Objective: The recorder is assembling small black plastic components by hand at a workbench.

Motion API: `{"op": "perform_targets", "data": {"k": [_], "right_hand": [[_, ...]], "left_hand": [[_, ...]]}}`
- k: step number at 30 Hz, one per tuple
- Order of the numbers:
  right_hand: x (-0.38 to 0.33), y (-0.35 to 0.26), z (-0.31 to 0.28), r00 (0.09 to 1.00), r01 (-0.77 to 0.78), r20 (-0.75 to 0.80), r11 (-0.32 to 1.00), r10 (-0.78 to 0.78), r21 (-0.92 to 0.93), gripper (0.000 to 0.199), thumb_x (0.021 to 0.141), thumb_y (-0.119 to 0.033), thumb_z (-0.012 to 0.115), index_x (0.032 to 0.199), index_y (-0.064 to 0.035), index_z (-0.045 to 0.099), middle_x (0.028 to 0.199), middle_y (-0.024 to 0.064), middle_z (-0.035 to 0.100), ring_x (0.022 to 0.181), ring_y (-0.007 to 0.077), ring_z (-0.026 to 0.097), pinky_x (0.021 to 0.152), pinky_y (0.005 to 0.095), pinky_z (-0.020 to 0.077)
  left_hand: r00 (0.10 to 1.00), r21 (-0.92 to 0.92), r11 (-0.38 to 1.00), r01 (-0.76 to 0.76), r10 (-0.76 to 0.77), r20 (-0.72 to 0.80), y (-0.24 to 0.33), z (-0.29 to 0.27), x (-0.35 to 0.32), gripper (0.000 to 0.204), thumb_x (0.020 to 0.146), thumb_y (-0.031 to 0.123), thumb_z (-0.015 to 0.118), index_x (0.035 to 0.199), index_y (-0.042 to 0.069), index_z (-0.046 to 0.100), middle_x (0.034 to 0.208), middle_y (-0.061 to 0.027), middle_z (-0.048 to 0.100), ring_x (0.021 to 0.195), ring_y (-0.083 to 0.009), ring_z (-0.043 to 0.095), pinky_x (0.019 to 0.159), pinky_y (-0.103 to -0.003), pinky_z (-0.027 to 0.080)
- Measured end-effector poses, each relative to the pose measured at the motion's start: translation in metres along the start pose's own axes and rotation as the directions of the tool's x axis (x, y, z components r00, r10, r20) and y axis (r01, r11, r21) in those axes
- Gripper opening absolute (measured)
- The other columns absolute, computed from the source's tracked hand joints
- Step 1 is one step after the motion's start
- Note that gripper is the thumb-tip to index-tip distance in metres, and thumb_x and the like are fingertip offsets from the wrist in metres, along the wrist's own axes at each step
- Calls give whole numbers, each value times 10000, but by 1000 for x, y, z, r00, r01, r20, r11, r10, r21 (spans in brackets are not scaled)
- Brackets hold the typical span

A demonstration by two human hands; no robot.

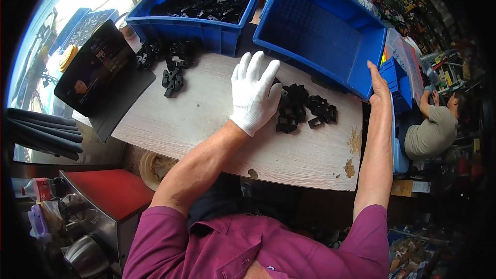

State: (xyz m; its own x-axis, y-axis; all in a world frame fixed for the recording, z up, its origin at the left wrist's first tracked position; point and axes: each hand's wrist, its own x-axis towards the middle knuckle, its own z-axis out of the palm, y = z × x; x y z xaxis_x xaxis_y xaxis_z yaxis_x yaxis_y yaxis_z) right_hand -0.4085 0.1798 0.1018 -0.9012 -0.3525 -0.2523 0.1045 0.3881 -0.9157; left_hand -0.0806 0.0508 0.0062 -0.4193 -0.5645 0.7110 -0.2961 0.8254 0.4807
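Observation:
A blue plastic bin (315, 33) is tilted toward me at the back right of the table, with nothing seen inside it. My right hand (380, 87), bare, grips its right side, thumb at the rim; the other fingers are partly hidden. My left hand (254, 93), in a white glove, is open with fingers stretched toward the bin's near left corner; whether they touch it I cannot tell. Small black plastic parts (293, 104) lie in a pile just right of the glove, below the bin.
A second blue bin (188, 28), full of black parts, stands at the back left of the pale table (181, 129). More black parts (173, 75) lie before it. A tablet (95, 70) leans at the left; a co-worker (434, 129) sits at the far right.

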Motion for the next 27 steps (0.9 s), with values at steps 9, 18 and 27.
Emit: {"op": "perform_targets", "data": {"k": [9, 18, 27], "right_hand": [[42, 13, -25, 997, 31, 75, 1000, -30, -8, 862, 740, -551, 843, 1387, -43, 584, 1266, 206, 666, 1054, 370, 694, 669, 600, 598], [22, -6, -4, 995, -78, 41, 976, 88, -205, 887, 699, -593, 809, 1406, -107, 585, 1306, 186, 642, 1123, 380, 651, 697, 576, 614], [41, -4, -7, 993, -45, 94, 967, 70, -249, 958, 641, -565, 837, 1419, -84, 549, 1287, 209, 637, 1120, 402, 637, 777, 637, 561]], "left_hand": [[995, -22, 998, -63, 61, -74, 4, 5, 9, 630, 764, 82, 769, 1361, 112, 571, 1428, -255, 454, 1342, -490, 411, 1083, -577, 364], [998, -10, 999, -47, 46, -40, -1, 3, 8, 597, 763, 87, 765, 1325, 118, 564, 1376, -234, 478, 1280, -473, 445, 1047, -557, 381], [1000, -38, 999, 6, -7, -19, -2, 8, 6, 592, 797, 97, 764, 1358, 110, 574, 1401, -241, 514, 1309, -472, 467, 1056, -536, 407]]}}
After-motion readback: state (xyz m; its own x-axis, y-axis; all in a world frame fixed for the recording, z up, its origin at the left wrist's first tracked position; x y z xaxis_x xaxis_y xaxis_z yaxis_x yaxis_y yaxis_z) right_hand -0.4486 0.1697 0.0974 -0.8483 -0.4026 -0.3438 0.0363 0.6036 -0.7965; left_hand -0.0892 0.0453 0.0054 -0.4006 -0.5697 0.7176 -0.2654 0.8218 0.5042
